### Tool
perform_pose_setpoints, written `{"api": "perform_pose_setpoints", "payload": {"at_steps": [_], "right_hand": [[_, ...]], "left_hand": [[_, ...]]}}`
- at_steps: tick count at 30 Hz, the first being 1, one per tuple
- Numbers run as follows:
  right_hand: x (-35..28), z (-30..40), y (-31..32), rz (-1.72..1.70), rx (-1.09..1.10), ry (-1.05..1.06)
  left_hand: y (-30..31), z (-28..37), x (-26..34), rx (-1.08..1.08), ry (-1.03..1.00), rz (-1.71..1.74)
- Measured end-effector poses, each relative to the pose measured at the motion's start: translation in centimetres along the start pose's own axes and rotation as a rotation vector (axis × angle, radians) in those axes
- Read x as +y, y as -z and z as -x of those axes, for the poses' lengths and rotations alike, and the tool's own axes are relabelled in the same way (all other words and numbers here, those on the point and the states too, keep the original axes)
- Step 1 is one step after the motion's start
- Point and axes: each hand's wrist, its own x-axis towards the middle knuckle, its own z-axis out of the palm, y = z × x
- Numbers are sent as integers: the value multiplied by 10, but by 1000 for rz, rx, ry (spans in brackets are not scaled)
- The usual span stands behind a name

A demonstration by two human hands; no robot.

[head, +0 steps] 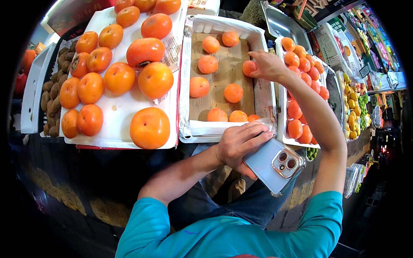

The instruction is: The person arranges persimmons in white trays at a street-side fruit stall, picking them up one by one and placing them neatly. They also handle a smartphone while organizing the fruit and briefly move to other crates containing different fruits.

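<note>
My left hand (242,142) grips a smartphone (269,164) in a clear case, its back and camera lenses facing up. A bit of clear plastic shows by those fingertips. Reaching into a white foam box (222,131) lined with cardboard, my right hand (267,66) is at a round orange fruit (249,68) near the box's right wall. Its thumb touches that fruit while a finger extends beyond it; whether the fruit is gripped is unclear. Several similar fruits (233,93) lie spaced apart in the box, some partly hidden by its front wall.
On the left, a white foam board (113,129) bears several large persimmons (150,128), beside brown kiwifruit (51,96). To the right stands a white tray (284,137) of orange fruits (295,129). Behind it is a metal basin (284,24); yellow fruits (353,113) lie farther right.
</note>
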Motion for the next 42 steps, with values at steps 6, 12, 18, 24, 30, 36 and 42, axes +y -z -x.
{"api": "perform_pose_setpoints", "payload": {"at_steps": [6, 12, 18, 24, 30, 36, 42], "right_hand": [[-8, -19, -8, 247, -308, -44], [-11, -21, -3, 187, -286, -58], [-1, -15, 8, -442, -116, -173], [2, 22, 49, -1423, -225, -261], [112, 92, 111, -1374, 206, -516], [242, 172, 95, -922, 480, -1075], [258, 178, 58, -474, 228, -1148]], "left_hand": [[1, -2, 2, 0, 39, 1], [2, -1, 3, -3, 38, -10], [3, -2, 3, 8, 36, 7], [5, -3, 2, -20, 38, -4], [2, -1, -4, -25, 33, -17], [-6, -2, -1, -36, 50, -38], [-6, -5, 1, -49, 54, -70]]}}
